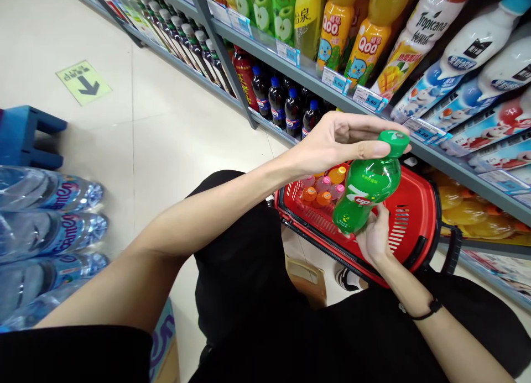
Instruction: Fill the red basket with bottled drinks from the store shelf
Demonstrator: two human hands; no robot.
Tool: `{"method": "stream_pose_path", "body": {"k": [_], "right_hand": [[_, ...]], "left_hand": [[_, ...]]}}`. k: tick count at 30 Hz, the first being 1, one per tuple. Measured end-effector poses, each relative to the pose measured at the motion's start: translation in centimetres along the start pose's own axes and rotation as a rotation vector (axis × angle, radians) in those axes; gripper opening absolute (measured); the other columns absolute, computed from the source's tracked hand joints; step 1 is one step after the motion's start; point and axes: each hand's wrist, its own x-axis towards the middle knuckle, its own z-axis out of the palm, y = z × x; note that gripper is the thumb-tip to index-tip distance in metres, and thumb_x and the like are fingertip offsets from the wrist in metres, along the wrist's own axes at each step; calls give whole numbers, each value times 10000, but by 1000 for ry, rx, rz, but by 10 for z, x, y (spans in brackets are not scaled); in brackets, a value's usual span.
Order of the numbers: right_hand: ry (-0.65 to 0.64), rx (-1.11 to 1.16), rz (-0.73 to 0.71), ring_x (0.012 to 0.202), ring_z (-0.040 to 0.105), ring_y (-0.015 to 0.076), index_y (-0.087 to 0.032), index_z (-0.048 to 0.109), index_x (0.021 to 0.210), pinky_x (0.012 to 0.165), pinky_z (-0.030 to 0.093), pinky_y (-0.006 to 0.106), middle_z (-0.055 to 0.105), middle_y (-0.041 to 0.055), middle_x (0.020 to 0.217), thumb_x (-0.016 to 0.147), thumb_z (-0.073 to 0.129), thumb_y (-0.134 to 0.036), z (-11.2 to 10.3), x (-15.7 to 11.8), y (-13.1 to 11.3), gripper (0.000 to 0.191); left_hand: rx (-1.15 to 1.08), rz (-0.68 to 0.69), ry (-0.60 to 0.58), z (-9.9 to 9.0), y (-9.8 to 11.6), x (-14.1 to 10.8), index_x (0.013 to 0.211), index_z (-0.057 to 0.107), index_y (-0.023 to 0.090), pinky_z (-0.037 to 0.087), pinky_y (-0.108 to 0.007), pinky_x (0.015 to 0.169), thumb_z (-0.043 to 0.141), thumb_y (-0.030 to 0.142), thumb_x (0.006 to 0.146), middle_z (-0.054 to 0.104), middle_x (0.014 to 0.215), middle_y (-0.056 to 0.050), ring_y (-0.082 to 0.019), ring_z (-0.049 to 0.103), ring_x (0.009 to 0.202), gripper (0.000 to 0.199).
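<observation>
A green 7UP bottle [367, 178] is held tilted above a red shopping basket [418, 200]. My left hand [338, 140] is closed at its top, with the thumb in front of the green cap and the fingers behind it. From below, my right hand [376, 236] grips the bottle's lower part; most of its fingers are hidden behind the bottle. Small bottles with orange, pink and yellow caps [323, 188] stand together at the left end of the basket, partly covered by my left hand and the bottle.
A shelf [302, 62] of drinks runs along the upper right, close to the basket. Cola bottles [292, 109] stand on its lower level. Packed water bottles [50, 225] and a blue plastic stool [31, 134] are at left. The basket's black handle [452, 250] sticks out right.
</observation>
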Motion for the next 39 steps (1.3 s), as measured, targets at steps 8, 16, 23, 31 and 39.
{"method": "stream_pose_path", "body": {"k": [8,16,23,31,39], "right_hand": [[-61,-17,-56,676,567,207,-233,626,996,454,400,304,660,55,896,871,557,-790,2,1,-1,576],[-45,15,-60,843,637,247,-231,618,1048,488,407,289,667,56,960,838,621,-740,4,0,-3,551],[-62,20,-53,863,647,254,-228,618,998,506,417,293,670,52,939,819,666,-699,5,1,-4,506],[-73,3,-59,853,651,249,-222,600,1012,497,423,296,682,60,967,847,650,-677,5,1,-2,486],[-84,-13,-41,891,662,272,-224,602,971,487,420,293,693,70,936,850,603,-607,5,1,-2,402]], "left_hand": [[40,-77,-63,2,-1,-4,1276,722,238,561,-356,1129,726,416,951,748,1275,19,-237,653,1306,371],[84,-84,-90,2,-3,-4,1363,664,160,563,-478,1092,642,328,987,701,1371,-40,-315,625,1334,412],[106,-102,-113,2,-2,-5,1285,717,290,580,-375,1115,716,572,918,710,1356,51,-257,641,1323,462],[151,-78,-129,3,-2,-4,1303,711,299,579,-371,1115,679,649,912,704,1366,49,-268,618,1348,526],[101,-116,-101,3,-1,-5,1242,740,295,601,-363,1095,749,593,882,725,1328,48,-243,661,1295,467]]}}
